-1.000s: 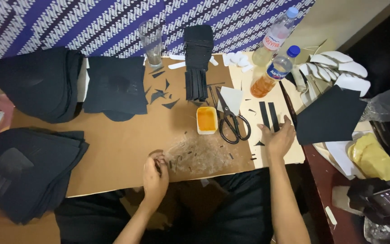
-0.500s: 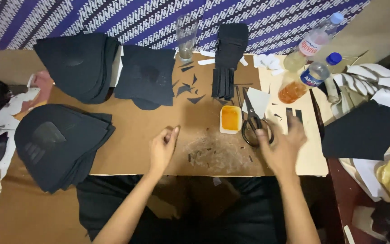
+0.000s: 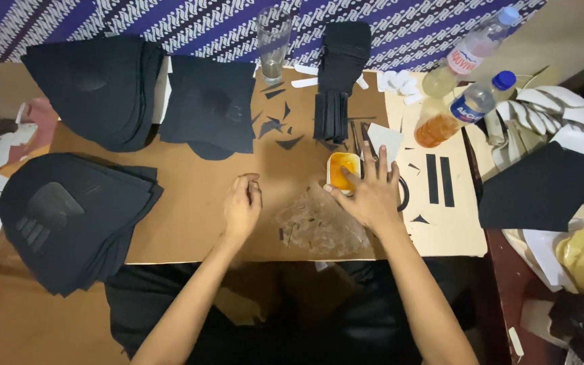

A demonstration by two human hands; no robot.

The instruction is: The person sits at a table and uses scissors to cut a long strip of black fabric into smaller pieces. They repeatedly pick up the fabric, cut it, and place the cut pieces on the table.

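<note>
The left hand (image 3: pixel 241 206) is loosely curled, palm down; the right hand (image 3: pixel 368 192) is spread flat, fingers extended forward.

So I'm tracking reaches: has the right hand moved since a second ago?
Yes. The right hand moved left from the board's right edge, over the scissors, onto the small orange container.

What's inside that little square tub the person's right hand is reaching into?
The small tub holds something orange-yellow, seemingly a paste or glue. The right hand has fingertips dipped in, covering part of it, so how full it is cannot be seen.
</note>
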